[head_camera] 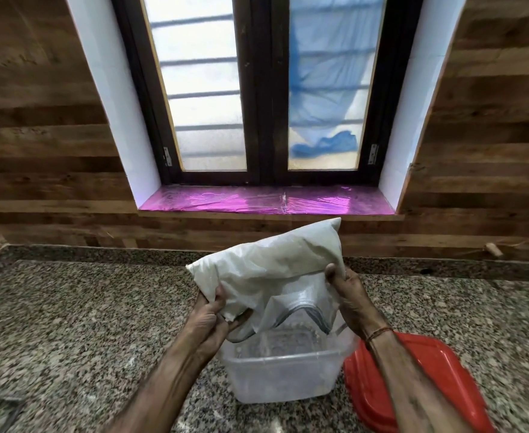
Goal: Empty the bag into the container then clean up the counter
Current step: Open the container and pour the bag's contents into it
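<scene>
Speckled granite counter (69, 307) below a dark-framed frosted window, wood-look wall panels to either side. Held in the air over the container (282, 370), the bag (266, 264): full white part up and away from the fingers, long axis tilted from low left to high right; slack clear part hanging down toward the container's opening. Left hand (210, 320) curled round the low left corner, pinching it. Right hand (347, 298) clenched on the right edge, thumb on top, at the junction of full part and slack film. Left hand lower and nearer the container rim. Container clear-walled, standing on the counter directly beneath both hands. Red lid (413, 385) flat on the counter just beside it on the right, contact not discernible. Coming move judged to depend on raising the far end to send the contents down toward the fingers and the mouth. Bag mouth hard to make out behind folded film; flow of contents, if any, not discernible. Container's far rim veiled by the film. Lid cut off by the lower edge.
</scene>
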`<state>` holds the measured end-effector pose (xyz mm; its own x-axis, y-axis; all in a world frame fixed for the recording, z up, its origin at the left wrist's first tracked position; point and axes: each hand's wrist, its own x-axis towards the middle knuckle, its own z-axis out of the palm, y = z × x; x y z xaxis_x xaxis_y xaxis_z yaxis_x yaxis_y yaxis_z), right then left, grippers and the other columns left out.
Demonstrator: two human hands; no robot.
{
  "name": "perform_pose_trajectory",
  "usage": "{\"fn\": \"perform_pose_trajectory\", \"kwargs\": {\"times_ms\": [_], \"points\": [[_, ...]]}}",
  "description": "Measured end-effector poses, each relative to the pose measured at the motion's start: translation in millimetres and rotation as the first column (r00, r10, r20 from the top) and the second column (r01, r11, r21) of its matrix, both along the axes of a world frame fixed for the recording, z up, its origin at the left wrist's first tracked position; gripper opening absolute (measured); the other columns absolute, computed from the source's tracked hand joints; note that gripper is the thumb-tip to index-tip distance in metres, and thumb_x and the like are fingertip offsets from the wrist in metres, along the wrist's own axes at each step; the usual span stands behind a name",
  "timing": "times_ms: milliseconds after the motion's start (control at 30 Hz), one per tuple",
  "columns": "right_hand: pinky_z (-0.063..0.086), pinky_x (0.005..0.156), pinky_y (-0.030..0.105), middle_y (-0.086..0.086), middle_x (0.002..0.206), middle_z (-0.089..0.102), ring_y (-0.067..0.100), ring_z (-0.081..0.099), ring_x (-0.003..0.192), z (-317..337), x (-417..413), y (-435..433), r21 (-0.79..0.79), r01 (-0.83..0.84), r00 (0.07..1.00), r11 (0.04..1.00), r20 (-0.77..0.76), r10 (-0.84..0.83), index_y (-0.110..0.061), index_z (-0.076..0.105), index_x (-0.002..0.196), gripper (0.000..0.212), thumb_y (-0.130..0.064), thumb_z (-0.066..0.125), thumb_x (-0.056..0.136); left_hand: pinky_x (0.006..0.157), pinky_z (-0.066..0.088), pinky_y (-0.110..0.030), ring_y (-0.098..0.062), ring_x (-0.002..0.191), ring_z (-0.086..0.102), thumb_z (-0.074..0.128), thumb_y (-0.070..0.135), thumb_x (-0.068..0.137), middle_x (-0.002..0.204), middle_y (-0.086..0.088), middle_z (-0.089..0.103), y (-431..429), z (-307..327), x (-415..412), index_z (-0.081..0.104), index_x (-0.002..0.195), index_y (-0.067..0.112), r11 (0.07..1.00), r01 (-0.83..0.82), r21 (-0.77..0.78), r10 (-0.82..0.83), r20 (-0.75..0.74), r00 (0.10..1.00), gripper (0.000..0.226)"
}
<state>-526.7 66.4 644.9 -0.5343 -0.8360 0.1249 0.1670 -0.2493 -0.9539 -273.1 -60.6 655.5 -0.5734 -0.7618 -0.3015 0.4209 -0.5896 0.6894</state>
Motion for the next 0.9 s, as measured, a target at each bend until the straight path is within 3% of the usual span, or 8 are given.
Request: {"fn": "perform_pose_trajectory", "kwargs": {"times_ms": [100, 200, 333, 400, 567, 700, 800, 900], "points": [[0.046, 0.111, 0.052, 0.018, 0.136, 0.066, 0.036, 0.060, 0.131, 5.0, -3.9, 1.4, -0.003, -0.057, 0.998, 0.998, -0.024, 0.057, -0.010, 0.060, 0.138, 0.072, -0.058, 0.067, 0.086, 0.079, 0.057, -0.066, -0.038, 0.119, 0.063, 0.059, 0.005, 0.088, 0.127, -0.009, 0.071, -1.8, -7.1, 6.3, 0.065, 0.121, 0.028, 0.999, 0.031, -0.028, -0.031, -0.014, 0.999, 0.040], [0.045, 0.112, 0.052, 0.016, 0.142, 0.062, 0.033, 0.058, 0.133, 13.1, -8.6, -4.0, 0.009, -0.110, 0.993, 0.994, 0.029, 0.110, -0.012, 0.049, 0.146, 0.083, -0.055, 0.076, 0.079, 0.082, 0.056, -0.066, -0.035, 0.118, 0.064, 0.064, 0.004, 0.079, 0.138, -0.012, 0.063, -3.2, -8.3, 10.7, 0.052, 0.140, 0.023, 0.996, 0.038, -0.079, -0.035, 0.040, 0.999, 0.065], [0.050, 0.107, 0.055, 0.025, 0.139, 0.061, 0.035, 0.066, 0.121, 14.9, -15.9, -14.6, 0.047, -0.094, 0.992, 0.994, 0.094, 0.090, -0.006, 0.046, 0.146, 0.096, -0.059, 0.082, 0.074, 0.071, 0.060, -0.061, -0.030, 0.100, 0.073, 0.064, 0.019, 0.088, 0.134, -0.021, 0.063, -3.6, -6.4, 3.3, 0.049, 0.138, 0.018, 0.995, -0.008, -0.095, 0.011, 0.039, 0.999, 0.052], [0.060, 0.091, 0.039, 0.023, 0.133, 0.065, 0.022, 0.074, 0.102, 18.1, -17.0, -18.0, 0.052, -0.055, 0.995, 0.997, 0.090, 0.050, -0.007, 0.050, 0.144, 0.094, -0.061, 0.079, 0.073, 0.071, 0.060, -0.063, -0.033, 0.104, 0.072, 0.061, 0.029, 0.094, 0.127, -0.020, 0.068, -4.9, -8.3, -2.3, 0.051, 0.135, 0.018, 0.998, -0.038, -0.059, 0.039, 0.017, 0.999, 0.043], [0.058, 0.096, 0.039, 0.010, 0.126, 0.074, 0.026, 0.072, 0.115, 21.0, -21.4, -22.2, 0.114, 0.011, 0.985, 0.993, 0.170, -0.031, -0.018, 0.058, 0.137, 0.063, -0.056, 0.071, 0.088, 0.089, 0.049, -0.073, -0.039, 0.111, 0.066, 0.088, 0.037, 0.072, 0.128, -0.026, 0.064, -4.0, -6.2, -7.6, 0.049, 0.142, 0.000, 0.987, -0.114, -0.112, 0.119, 0.033, 0.992, 0.088], [0.062, 0.073, 0.032, 0.009, 0.107, 0.078, 0.022, 0.077, 0.090, 18.4, -22.2, -25.0, 0.126, 0.068, 0.969, 0.990, 0.226, -0.095, -0.015, 0.067, 0.115, 0.037, -0.036, 0.079, 0.086, 0.081, 0.059, -0.058, -0.031, 0.099, 0.073, 0.076, 0.015, 0.087, 0.118, -0.019, 0.072, -6.0, -10.9, -10.1, 0.053, 0.135, 0.002, 0.984, -0.135, -0.113, 0.134, -0.012, 0.991, 0.055], [0.062, 0.073, 0.035, 0.017, 0.108, 0.075, 0.021, 0.075, 0.087, 14.1, -25.1, -25.1, 0.114, 0.095, 0.969, 0.989, 0.218, -0.119, -0.014, 0.067, 0.110, 0.032, -0.019, 0.083, 0.082, 0.081, 0.063, -0.045, -0.023, 0.094, 0.073, 0.104, 0.024, 0.044, 0.115, -0.018, 0.071, -14.8, -15.1, -6.9, 0.060, 0.126, 0.003, 0.974, -0.146, -0.170, 0.148, -0.003, 0.989, 0.096], [0.061, 0.080, 0.042, 0.018, 0.112, 0.075, 0.026, 0.073, 0.093, 8.0, -28.0, -23.0, 0.107, 0.107, 0.978, 0.989, 0.170, -0.124, -0.017, 0.068, 0.110, 0.054, -0.026, 0.095, 0.064, 0.066, 0.063, -0.029, -0.012, 0.076, 0.075, 0.096, 0.020, 0.040, 0.091, -0.005, 0.074, -22.0, -17.0, -3.0, 0.067, 0.104, 0.013, 0.954, -0.171, -0.244, 0.178, 0.007, 0.984, 0.070]]}}
